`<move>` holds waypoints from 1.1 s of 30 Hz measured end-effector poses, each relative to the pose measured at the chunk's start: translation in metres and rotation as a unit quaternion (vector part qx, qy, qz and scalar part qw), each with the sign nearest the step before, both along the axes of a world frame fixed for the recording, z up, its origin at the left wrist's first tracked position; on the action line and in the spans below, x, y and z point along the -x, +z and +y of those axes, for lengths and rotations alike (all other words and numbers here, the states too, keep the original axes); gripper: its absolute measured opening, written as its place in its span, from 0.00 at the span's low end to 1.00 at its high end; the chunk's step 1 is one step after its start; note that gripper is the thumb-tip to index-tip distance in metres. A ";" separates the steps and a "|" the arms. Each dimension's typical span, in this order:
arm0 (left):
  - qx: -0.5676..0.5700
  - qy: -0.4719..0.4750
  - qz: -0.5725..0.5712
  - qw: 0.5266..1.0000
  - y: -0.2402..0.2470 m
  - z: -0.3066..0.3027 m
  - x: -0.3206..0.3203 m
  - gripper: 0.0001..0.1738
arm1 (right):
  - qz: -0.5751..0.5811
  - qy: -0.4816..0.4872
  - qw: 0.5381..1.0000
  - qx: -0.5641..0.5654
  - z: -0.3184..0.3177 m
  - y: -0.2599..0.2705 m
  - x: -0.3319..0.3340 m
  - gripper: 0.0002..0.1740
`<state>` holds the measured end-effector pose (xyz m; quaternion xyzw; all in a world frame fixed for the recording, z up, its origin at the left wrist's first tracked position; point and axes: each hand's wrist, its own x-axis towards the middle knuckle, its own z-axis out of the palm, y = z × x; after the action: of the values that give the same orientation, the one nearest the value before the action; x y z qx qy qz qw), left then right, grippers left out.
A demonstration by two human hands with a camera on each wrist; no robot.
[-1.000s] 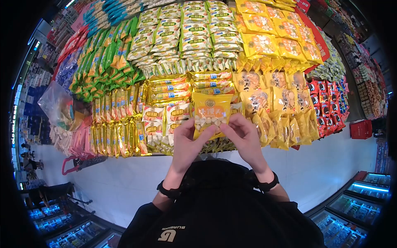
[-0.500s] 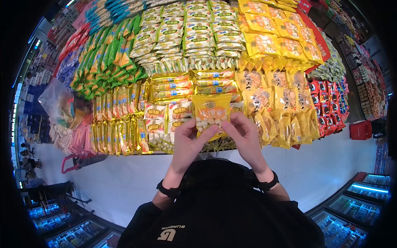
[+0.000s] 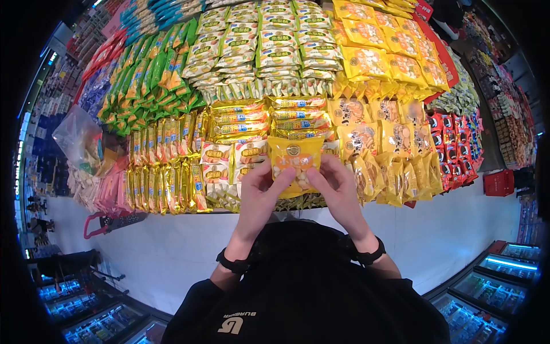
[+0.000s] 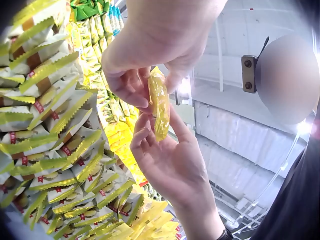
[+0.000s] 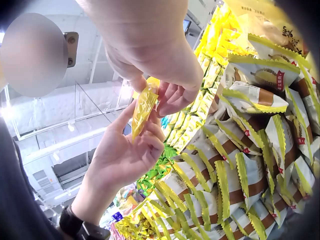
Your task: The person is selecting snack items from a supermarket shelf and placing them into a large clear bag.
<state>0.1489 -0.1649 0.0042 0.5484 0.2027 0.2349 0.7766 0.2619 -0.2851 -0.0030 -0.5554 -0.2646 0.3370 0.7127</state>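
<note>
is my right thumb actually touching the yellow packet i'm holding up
Touching: the head view shows the thumb of the right hand pressed flat on the front of the yellow packet, near its lower edge.

Dark-edged display stand [image 3: 222,213] beneath colourful packets [image 3: 278,39]

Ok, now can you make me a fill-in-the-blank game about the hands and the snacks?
1. The left hand and the right hand hold a bag that is mostly ____.
2. A black band goes around each ____.
3. The logo on the black top is ____.

Missing words, in order: yellow; wrist; white.
</note>
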 end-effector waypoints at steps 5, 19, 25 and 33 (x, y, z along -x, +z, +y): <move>0.014 0.013 0.017 1.000 -0.007 0.000 0.000 0.13 | 0.003 0.002 1.000 0.015 -0.001 -0.004 -0.002 0.10; -0.083 0.115 0.053 0.988 -0.017 0.000 -0.005 0.11 | -0.239 -0.107 0.965 0.027 -0.003 0.001 -0.004 0.21; -0.280 0.182 0.010 0.942 0.003 -0.013 -0.018 0.11 | -0.277 -0.046 0.960 -0.004 -0.003 0.002 0.002 0.32; -0.455 0.164 0.005 0.875 -0.004 -0.010 -0.017 0.11 | -0.045 -0.060 0.997 -0.015 -0.004 -0.006 -0.004 0.27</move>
<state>0.1660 -0.1753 0.0001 0.8015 0.1645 0.4221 0.3903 0.2662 -0.2887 -0.0094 -0.5742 -0.2679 0.2646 0.7269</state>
